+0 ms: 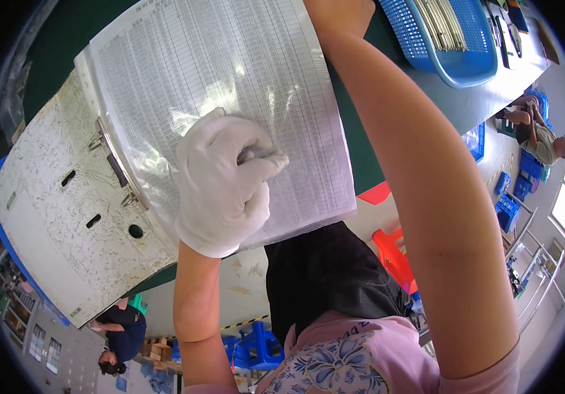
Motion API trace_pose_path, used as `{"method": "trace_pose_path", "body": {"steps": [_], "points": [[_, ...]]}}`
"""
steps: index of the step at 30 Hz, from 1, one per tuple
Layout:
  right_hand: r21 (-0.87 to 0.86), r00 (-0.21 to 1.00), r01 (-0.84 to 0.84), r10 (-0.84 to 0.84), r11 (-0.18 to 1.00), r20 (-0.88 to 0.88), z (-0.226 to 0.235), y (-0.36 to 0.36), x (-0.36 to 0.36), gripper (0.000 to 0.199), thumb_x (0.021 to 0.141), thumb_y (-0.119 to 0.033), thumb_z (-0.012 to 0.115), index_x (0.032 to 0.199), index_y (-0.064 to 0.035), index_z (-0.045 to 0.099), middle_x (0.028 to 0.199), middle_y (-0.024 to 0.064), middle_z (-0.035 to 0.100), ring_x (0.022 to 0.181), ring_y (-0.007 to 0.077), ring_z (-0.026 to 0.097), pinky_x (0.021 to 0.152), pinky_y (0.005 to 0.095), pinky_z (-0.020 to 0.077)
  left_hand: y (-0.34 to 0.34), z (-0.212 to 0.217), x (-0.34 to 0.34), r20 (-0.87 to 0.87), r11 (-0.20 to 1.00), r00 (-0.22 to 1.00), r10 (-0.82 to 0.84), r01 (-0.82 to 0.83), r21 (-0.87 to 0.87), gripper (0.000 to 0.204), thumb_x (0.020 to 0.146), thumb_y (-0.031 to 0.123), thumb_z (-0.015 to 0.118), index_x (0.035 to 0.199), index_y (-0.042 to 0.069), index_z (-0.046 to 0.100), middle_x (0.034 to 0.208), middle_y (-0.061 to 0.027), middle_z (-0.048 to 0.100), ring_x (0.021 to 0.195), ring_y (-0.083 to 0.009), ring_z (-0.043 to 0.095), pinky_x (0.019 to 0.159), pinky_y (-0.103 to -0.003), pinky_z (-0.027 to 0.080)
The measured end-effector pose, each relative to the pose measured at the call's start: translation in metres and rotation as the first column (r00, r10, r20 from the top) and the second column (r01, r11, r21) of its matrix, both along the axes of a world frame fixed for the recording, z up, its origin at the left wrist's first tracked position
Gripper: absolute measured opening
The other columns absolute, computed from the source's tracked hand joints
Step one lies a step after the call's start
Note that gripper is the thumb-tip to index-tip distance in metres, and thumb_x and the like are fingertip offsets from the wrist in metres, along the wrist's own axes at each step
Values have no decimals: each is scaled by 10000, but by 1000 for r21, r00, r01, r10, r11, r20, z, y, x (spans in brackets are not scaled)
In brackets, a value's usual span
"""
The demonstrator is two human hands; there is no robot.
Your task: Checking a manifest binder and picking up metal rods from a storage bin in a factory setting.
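In the middle of the frame the gloved left hand [225,184] is clenched, pressing a plastic-sleeved sheet [230,85] inside the open binder [66,197] at left. The bare right hand [338,13] reaches off the top edge, its fingers unseen. A blue basket [453,39] sits upper right.

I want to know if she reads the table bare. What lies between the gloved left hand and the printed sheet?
A clear plastic sleeve covers the sheet; the left hand rests on it, in a white glove.
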State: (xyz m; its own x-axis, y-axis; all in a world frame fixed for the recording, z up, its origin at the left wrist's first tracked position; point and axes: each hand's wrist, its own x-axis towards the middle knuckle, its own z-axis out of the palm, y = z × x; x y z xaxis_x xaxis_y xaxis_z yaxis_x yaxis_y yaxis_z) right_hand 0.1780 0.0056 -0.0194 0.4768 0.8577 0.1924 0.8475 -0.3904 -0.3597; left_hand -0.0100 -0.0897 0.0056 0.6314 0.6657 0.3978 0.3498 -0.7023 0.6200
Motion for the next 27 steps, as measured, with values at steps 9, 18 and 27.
{"method": "trace_pose_path", "body": {"steps": [9,18,27], "points": [[9,1000,2,-3,1000,17,2,1,3,224,800,-211,446,744,-14,536,757,175,592,729,338,586,658,430,454,-5,0,1,15,999,999,-29,29,-17,127,522,-3,637,553,95,562,678,-8,496,664,-188,482,478,-308,365],[0,1000,-3,3,1000,5,-1,1,-1,231,800,-219,447,749,-13,538,761,175,594,726,335,587,658,430,456,-27,-1,-6,39,997,997,-61,63,-46,184,546,5,649,652,110,542,704,-14,486,653,-201,480,478,-315,351],[16,1000,18,-18,1000,11,0,1,2,232,798,-218,440,753,-13,538,762,172,594,728,340,589,661,436,458,-66,8,1,-150,988,988,-37,13,-154,387,525,181,795,807,130,536,851,-34,486,869,-243,508,910,-510,347]]}}
